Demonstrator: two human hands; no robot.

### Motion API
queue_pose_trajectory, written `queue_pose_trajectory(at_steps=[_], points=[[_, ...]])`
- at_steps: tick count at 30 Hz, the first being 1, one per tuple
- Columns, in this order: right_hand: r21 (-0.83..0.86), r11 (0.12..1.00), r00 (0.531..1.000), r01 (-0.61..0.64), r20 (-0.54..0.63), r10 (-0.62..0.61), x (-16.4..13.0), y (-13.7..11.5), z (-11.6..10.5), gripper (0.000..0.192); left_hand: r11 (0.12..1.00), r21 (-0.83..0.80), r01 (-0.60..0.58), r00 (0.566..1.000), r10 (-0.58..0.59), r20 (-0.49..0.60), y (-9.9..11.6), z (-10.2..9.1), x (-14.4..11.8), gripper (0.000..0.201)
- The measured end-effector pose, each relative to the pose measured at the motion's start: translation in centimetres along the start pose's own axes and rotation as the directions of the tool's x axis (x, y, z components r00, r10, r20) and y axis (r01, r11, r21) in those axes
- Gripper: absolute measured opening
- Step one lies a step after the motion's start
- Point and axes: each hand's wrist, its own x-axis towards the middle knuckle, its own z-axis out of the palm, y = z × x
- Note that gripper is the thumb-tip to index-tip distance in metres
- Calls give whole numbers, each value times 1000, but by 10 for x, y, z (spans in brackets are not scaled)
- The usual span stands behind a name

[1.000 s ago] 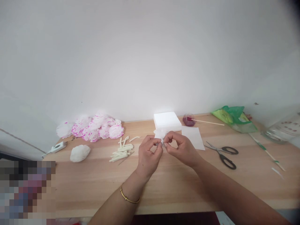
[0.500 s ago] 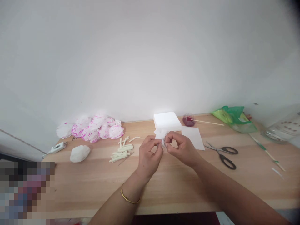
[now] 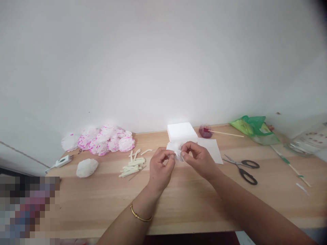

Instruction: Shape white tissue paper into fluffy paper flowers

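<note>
Between my two hands is a crumpled white tissue-paper flower (image 3: 176,147), held above the middle of the table. My left hand (image 3: 161,166) pinches its left side between thumb and fingertips. On the other side my right hand (image 3: 196,157) grips the paper with thumb and forefinger. The fingertips hide part of the folds. Just behind the flower stands a stack of white paper (image 3: 182,131), and a white sheet (image 3: 213,149) lies beside it, partly behind my right hand.
Pink-edged paper flowers (image 3: 102,139) are heaped at the back left, near a white paper ball (image 3: 87,167) and a plug (image 3: 63,160). Pale short strips (image 3: 133,166) lie left of my hands. Rightward are scissors (image 3: 242,168), a cup of red liquid (image 3: 205,131) and a green bag (image 3: 257,128).
My fingertips have drawn slightly apart, and more of the white paper shows spread between them. Everything else on the table stays where it was.
</note>
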Motion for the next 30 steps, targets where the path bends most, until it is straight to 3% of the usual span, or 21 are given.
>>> queue_pose_trajectory(at_steps=[7,14,22,26,30], points=[[-58,997,998,57,33,-55,-1,-6,4,9,999,-8,51,999,-51,15,0,1,-2,11],[-21,1000,1000,-2,-27,1,0,0,0,6,994,-45,99,995,-99,0,-5,2,1,13],[-178,979,995,98,0,-100,-1,-4,4,13,995,-45,85,996,-85,-14,-3,1,0,12],[-44,999,1000,-25,14,26,2,0,0,17,937,-272,219,974,-227,3,-9,1,3,12],[41,997,997,-67,48,65,3,1,-1,24,754,-546,366,918,-388,79,-14,4,6,15]])
